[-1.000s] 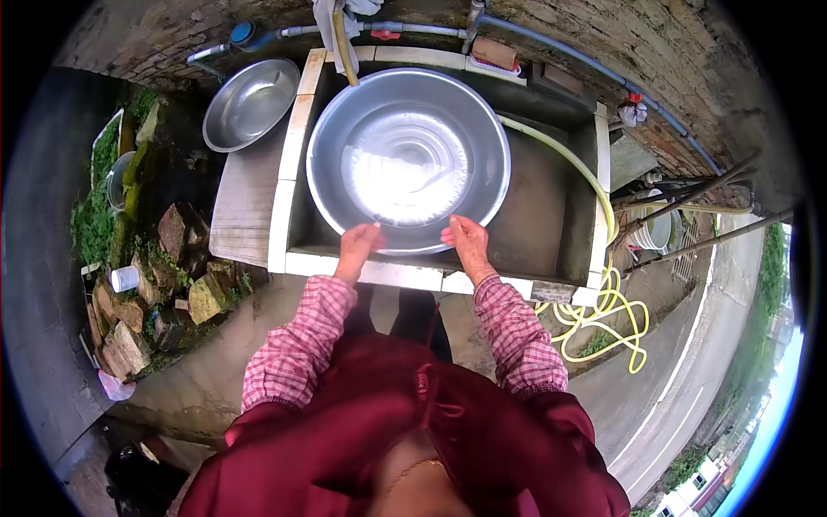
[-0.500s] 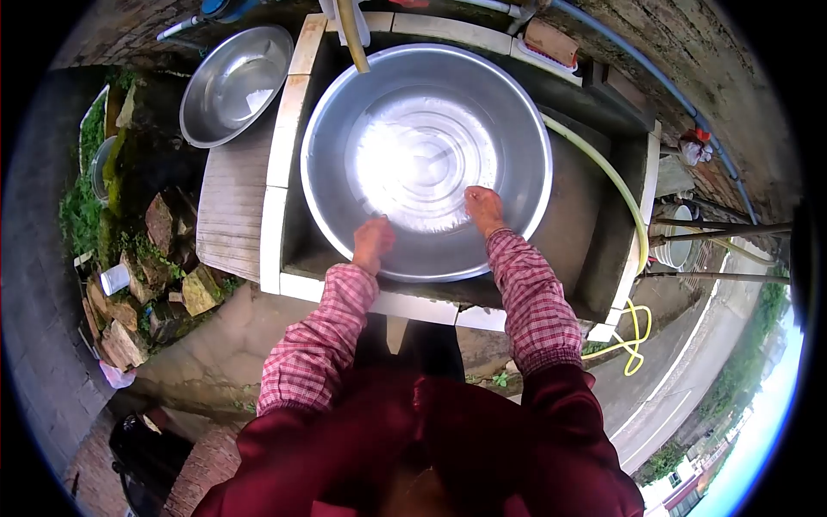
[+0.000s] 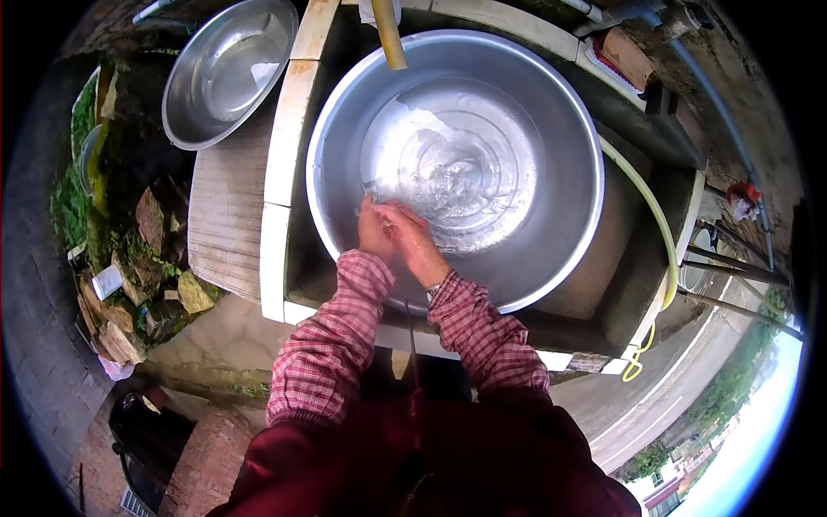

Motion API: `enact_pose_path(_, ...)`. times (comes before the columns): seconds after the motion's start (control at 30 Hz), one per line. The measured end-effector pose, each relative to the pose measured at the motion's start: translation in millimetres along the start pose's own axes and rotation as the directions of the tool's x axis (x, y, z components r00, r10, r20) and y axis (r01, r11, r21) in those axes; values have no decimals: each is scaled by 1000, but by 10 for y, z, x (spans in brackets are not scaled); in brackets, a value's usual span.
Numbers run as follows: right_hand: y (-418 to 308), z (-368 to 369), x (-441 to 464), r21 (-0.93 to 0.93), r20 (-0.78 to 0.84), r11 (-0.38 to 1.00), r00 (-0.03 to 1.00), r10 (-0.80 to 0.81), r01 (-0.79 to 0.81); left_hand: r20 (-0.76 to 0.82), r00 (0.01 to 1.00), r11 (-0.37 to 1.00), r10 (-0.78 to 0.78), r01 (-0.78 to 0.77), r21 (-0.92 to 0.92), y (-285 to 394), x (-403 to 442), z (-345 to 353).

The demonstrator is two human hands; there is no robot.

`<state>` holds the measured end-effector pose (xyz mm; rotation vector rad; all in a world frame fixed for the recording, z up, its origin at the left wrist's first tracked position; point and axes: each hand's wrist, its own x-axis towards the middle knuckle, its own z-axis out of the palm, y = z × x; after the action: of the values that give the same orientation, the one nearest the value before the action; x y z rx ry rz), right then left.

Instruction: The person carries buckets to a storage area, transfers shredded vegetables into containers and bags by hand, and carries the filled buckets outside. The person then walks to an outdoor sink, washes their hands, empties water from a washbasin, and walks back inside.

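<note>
A big round metal basin (image 3: 568, 172) stands in the tiled sink, with rippling water (image 3: 482, 189) in its bottom. My left hand (image 3: 374, 231) and my right hand (image 3: 415, 243) touch each other over the lower left part of the basin, close to the water. The right hand's fingers lie against the left hand, and its skin looks wet. Any object between the two hands is hidden. How the left hand's fingers are held cannot be made out.
A smaller metal basin (image 3: 228, 73) rests at the upper left, above a ridged slab (image 3: 226, 220). A hose end (image 3: 389, 39) hangs over the big basin's rim. A pale yellow hose (image 3: 650, 207) runs along the right. White tiles (image 3: 277, 198) edge the sink; broken stones lie left.
My hands were apart above the basin's near side and have come together at its lower left. The water now shows ripples. The view has moved closer to the basin.
</note>
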<state>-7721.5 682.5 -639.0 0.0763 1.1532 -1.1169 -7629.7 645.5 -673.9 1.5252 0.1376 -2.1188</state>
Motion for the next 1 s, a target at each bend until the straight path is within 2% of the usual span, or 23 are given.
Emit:
enact_pose_path(0.03, 79, -64, 36, -300, -66, 945, 985, -157, 130, 24, 1000, 996, -3, 5, -86, 16, -140, 165)
enact_pose_path(0.07, 113, -115, 55, -578, -78, 786, 943, -322, 221, 157, 987, 1000, -22, 20, 19, -83, -238, 366)
enact_pose_path(0.1, 32, -141, 43, -699, 3, 633, 886, -465, 334, 243, 970, 1000, 1, 4, -21, -213, -301, 453)
enact_pose_path(0.17, -320, -271, 113, -844, 230, 223, 705, -670, 488, 219, 962, 986, -166, 157, 57, -291, -471, 731)
enact_pose_path(0.2, -346, -424, 241, -839, 198, 286, 749, -632, 464, 219, 957, 971, -190, 150, 188, -254, -527, 774)
enact_pose_path(0.23, -503, -554, 308, -862, 323, 126, 723, -610, 492, 211, 953, 939, -219, 146, 312, -239, -592, 787)
enact_pose_path(0.27, -767, -646, 352, -899, 392, -49, 751, -531, 434, 211, 948, 895, -238, 129, 427, -226, -593, 809)
enact_pose_path(0.3, -883, -973, 559, -916, 399, -269, 757, -517, 299, 255, 953, 911, -167, 50, 408, -182, -582, 768)
enact_pose_path(0.33, -1088, -1181, 564, -947, 318, -194, 674, -667, 255, 292, 951, 919, -98, -26, 393, -77, -579, 671)
enact_pose_path(0.37, -1279, -1401, 613, -990, 140, -119, 646, -750, 75, 329, 944, 922, -23, -107, 372, 58, -554, 574)
enact_pose_path(0.43, -1523, -1742, 613, -869, -356, 494, 732, -581, -31, 56, 998, 970, 32, -45, 239, 192, -313, 191)
enact_pose_path(0.5, -1019, -1758, 790, -510, -379, 852, 859, -344, 117, -105, 994, 971, 1, 24, 237, 152, -101, -6)
enact_pose_path(0.53, -749, -1648, 852, -264, -337, 954, 914, -227, 140, -109, 994, 983, -17, 36, 178, 113, -24, -34)
enact_pose_path(0.57, -662, -1181, 688, -129, -280, 991, 960, -16, -21, -111, 993, 992, -33, 46, 118, 79, 49, -44)
enact_pose_path(0.6, -499, -853, 473, -89, 66, 993, 996, -65, 71, -111, 993, 997, -47, 54, 59, 60, 83, -47)
enact_pose_path(0.63, -454, -506, 379, 142, 126, 967, 973, 196, -213, -29, 999, 995, -22, 25, 97, 71, 36, -50)
enact_pose_path(0.7, -380, -197, 159, -42, 158, 981, 968, 192, -188, 142, 990, 984, 23, -47, 169, 149, -111, -22)
enact_pose_path(0.73, -367, -127, 103, -135, 176, 976, 966, 191, -169, 259, 950, 939, 176, -241, 244, 73, -51, -141)
enact_pose_path(0.8, -541, -711, 363, -491, 54, 856, 986, -157, 163, 143, 989, 995, 40, -53, 86, 192, -140, 40)
enact_pose_path(0.83, -633, -1147, 562, -681, -52, 662, 882, -469, 312, 95, 995, 999, -40, 40, -4, 248, -206, 162)
enact_pose_path(0.87, -934, -1463, 572, -694, -132, 646, 825, -549, 318, 69, 997, 999, -36, 38, -34, 280, -287, 260)
enact_pose_path(0.9, -1291, -1575, 456, -710, -261, 660, 780, -568, 243, 84, 996, 999, -15, 18, -31, 293, -292, 273)
enact_pose_path(1.0, -1130, -1738, 692, -435, -421, 896, 860, -287, 87, 66, 998, 1000, 16, -16, -11, 237, -232, 247)
